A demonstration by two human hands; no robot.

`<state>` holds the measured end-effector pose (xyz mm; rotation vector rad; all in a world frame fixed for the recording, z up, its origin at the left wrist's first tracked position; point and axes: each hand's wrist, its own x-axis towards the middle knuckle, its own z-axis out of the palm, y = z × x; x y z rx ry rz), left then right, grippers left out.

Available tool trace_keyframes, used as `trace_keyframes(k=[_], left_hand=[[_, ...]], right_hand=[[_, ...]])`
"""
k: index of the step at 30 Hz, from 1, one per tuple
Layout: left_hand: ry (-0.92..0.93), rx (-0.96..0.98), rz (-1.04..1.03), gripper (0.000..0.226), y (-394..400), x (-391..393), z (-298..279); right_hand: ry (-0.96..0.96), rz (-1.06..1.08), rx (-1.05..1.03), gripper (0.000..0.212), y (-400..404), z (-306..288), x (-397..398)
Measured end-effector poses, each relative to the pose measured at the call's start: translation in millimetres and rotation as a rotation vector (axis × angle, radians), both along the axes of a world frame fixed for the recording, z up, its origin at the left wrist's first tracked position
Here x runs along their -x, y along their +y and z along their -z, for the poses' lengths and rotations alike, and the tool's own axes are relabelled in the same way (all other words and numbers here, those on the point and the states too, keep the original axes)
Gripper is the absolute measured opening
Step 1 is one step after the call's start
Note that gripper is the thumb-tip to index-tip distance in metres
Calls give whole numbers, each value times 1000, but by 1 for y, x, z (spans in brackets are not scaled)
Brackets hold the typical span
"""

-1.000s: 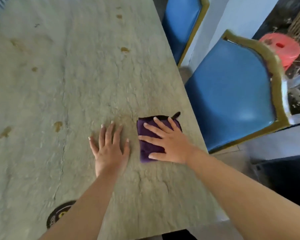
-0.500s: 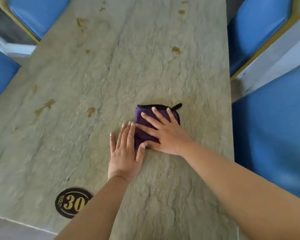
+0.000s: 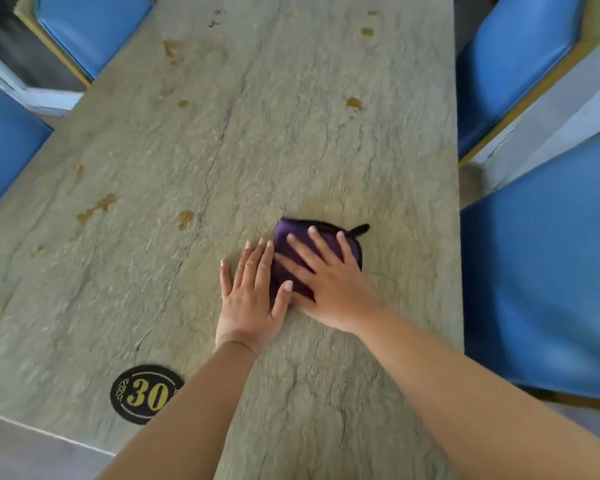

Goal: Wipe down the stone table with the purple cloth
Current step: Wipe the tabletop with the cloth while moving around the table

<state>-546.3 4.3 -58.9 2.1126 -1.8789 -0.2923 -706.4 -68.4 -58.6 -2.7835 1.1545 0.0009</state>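
The folded purple cloth (image 3: 293, 237), edged in black with a small loop, lies on the grey-green stone table (image 3: 291, 140). My right hand (image 3: 329, 275) lies flat on top of it with fingers spread straight, pressing it down. My left hand (image 3: 250, 296) rests flat on the stone just left of the cloth, its thumb touching the cloth's near-left edge. Several brown stains mark the stone, the nearest stain (image 3: 185, 218) to the left of the cloth and others farther away toward the far end.
Blue padded chairs stand along both long sides: a near right chair (image 3: 548, 271), a far right chair (image 3: 506, 60), a far left chair (image 3: 90, 26) and a near left chair (image 3: 4, 143). A round black sticker (image 3: 142, 394) with the number 30 sits at the near edge.
My left hand has closed in from the left until it touches the cloth. The view has swung left and up, showing more of the table; the right hand stays pressed on the cloth.
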Motion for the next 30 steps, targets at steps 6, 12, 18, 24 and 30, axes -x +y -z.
trace_keyframes(k=[6, 12, 18, 24, 30], left_hand=[[-104, -50, 17, 71, -2, 0, 0], [-280, -152, 37, 71, 0, 5, 4], [-170, -172, 134, 64, 24, 37, -5], [-231, -128, 123, 64, 55, 70, 10], [-206, -109, 128, 63, 56, 68, 9]], right_hand=[[74, 238, -22, 67, -18, -5, 111], [74, 664, -35, 66, 62, 2, 70], [38, 329, -9, 65, 186, 0, 94], [52, 378, -25, 65, 149, -3, 113], [100, 572, -87, 64, 88, -2, 106]])
